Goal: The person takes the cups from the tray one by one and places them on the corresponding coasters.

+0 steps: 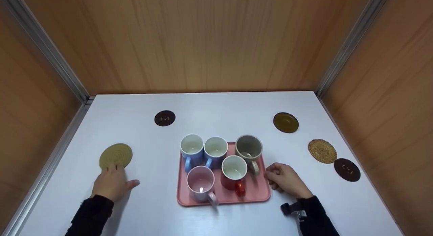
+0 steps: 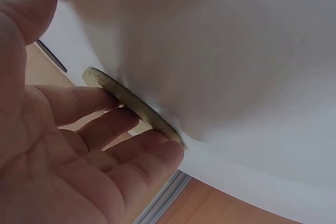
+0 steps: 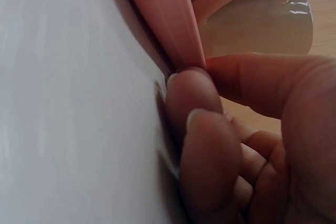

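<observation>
My left hand (image 1: 111, 183) rests its extended fingertips on the near edge of a round olive-green woven coaster (image 1: 116, 155); the thumb stands out to the side. In the left wrist view the fingertips touch the coaster (image 2: 142, 107) along its edge. With my right hand (image 1: 286, 179) I pinch the right rim of a pink tray (image 1: 255, 192) between thumb and fingers, seen close in the right wrist view. On the tray stand two blue mugs (image 1: 193, 158) (image 1: 216, 159), a grey mug (image 1: 248, 151), a red mug (image 1: 230, 182) and a pink mug (image 1: 199, 190).
A dark brown coaster (image 1: 164, 118) lies behind the tray to the left. Toward the right lie an olive-brown coaster (image 1: 286, 122), a woven straw coaster (image 1: 322, 150) and another dark coaster (image 1: 347, 169). Wooden panels (image 1: 203, 43) enclose the white table (image 1: 152, 215) at the back and sides.
</observation>
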Action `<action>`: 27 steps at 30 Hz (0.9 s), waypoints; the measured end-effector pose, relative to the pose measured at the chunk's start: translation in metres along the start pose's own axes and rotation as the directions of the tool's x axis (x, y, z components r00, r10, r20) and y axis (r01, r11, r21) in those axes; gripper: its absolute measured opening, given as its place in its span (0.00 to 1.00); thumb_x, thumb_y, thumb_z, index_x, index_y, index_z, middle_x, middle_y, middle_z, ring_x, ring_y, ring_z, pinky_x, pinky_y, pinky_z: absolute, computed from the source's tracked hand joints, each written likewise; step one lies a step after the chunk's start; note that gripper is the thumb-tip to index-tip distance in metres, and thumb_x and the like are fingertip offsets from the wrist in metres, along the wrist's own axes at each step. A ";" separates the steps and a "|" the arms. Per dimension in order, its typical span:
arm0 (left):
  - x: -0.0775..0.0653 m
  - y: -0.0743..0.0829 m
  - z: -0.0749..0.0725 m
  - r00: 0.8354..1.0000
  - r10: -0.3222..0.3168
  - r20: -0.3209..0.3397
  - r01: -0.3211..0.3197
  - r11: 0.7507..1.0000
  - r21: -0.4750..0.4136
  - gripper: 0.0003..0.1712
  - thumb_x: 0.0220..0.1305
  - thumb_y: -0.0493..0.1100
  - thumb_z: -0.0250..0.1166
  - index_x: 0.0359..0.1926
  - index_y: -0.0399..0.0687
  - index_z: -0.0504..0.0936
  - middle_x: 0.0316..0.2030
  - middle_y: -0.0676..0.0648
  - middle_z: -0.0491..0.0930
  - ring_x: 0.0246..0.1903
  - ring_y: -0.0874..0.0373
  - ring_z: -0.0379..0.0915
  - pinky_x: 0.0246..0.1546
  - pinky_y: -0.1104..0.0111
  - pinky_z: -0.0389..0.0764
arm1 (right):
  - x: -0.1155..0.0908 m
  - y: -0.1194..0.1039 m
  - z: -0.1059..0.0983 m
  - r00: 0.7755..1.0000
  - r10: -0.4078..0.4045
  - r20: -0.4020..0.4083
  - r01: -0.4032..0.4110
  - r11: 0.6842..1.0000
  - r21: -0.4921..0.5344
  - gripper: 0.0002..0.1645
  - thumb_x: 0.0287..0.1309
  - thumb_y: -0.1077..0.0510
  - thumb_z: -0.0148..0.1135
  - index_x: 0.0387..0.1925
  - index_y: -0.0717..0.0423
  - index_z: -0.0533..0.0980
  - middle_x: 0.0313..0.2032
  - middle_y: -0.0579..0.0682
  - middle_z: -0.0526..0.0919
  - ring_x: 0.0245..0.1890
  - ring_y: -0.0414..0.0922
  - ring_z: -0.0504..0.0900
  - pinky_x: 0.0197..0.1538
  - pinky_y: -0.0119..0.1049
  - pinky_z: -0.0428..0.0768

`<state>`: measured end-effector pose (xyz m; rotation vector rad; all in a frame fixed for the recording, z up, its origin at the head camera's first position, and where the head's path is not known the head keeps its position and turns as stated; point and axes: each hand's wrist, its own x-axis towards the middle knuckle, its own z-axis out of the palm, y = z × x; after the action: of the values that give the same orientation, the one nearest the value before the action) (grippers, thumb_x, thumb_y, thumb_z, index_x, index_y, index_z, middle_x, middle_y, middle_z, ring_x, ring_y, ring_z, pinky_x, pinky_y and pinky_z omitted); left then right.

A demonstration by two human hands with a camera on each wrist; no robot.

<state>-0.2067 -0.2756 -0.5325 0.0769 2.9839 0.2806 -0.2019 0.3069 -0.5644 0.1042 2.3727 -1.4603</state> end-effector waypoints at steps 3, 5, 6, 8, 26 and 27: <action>-0.001 0.003 -0.001 1.000 0.009 0.000 -0.009 1.000 -0.013 0.58 0.65 0.61 0.75 0.67 0.09 0.64 0.63 0.11 0.65 0.63 0.15 0.66 0.60 0.31 0.76 | 0.000 0.000 0.000 1.000 -0.001 0.003 0.001 1.000 0.005 0.16 0.73 0.51 0.65 0.51 0.60 0.80 0.29 0.49 0.84 0.25 0.42 0.82 0.27 0.33 0.80; -0.001 0.004 -0.001 1.000 0.011 0.003 -0.011 1.000 -0.018 0.57 0.65 0.60 0.75 0.66 0.09 0.65 0.62 0.11 0.66 0.63 0.15 0.66 0.61 0.31 0.76 | 0.000 -0.001 0.000 1.000 -0.001 0.005 0.001 1.000 0.009 0.17 0.73 0.50 0.65 0.51 0.60 0.80 0.30 0.49 0.84 0.26 0.42 0.82 0.27 0.33 0.80; -0.001 0.004 -0.001 1.000 0.011 0.006 -0.011 1.000 -0.020 0.56 0.65 0.59 0.75 0.66 0.10 0.65 0.62 0.12 0.66 0.63 0.15 0.66 0.61 0.31 0.76 | 0.000 -0.001 0.000 1.000 -0.002 0.006 0.002 1.000 0.012 0.17 0.73 0.50 0.65 0.51 0.60 0.80 0.30 0.49 0.84 0.26 0.42 0.82 0.27 0.32 0.80; -0.001 0.006 -0.002 1.000 0.014 0.003 -0.014 1.000 -0.020 0.54 0.66 0.59 0.76 0.65 0.10 0.67 0.61 0.12 0.67 0.62 0.16 0.67 0.61 0.32 0.76 | -0.001 -0.001 0.000 1.000 -0.008 0.005 0.008 1.000 0.015 0.17 0.73 0.51 0.65 0.51 0.61 0.80 0.29 0.48 0.84 0.25 0.42 0.82 0.26 0.32 0.79; 0.002 0.014 -0.003 0.999 0.045 0.002 -0.045 0.998 -0.041 0.47 0.59 0.53 0.81 0.65 0.20 0.74 0.62 0.15 0.73 0.61 0.19 0.73 0.59 0.32 0.78 | -0.002 -0.001 0.002 0.999 -0.036 -0.009 0.036 0.999 0.003 0.19 0.73 0.49 0.66 0.52 0.62 0.80 0.28 0.48 0.83 0.24 0.42 0.81 0.24 0.33 0.79; 0.002 0.014 -0.003 0.999 0.052 -0.004 -0.052 0.998 -0.045 0.47 0.59 0.52 0.81 0.66 0.21 0.73 0.62 0.16 0.72 0.61 0.18 0.73 0.59 0.32 0.78 | -0.002 -0.001 0.002 0.999 -0.036 -0.010 0.036 0.999 0.004 0.20 0.73 0.49 0.66 0.52 0.62 0.80 0.28 0.48 0.83 0.24 0.42 0.81 0.24 0.33 0.79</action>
<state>-0.2086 -0.2620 -0.5271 0.1490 2.9802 0.3534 -0.1994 0.3055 -0.5634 0.0698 2.3916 -1.4844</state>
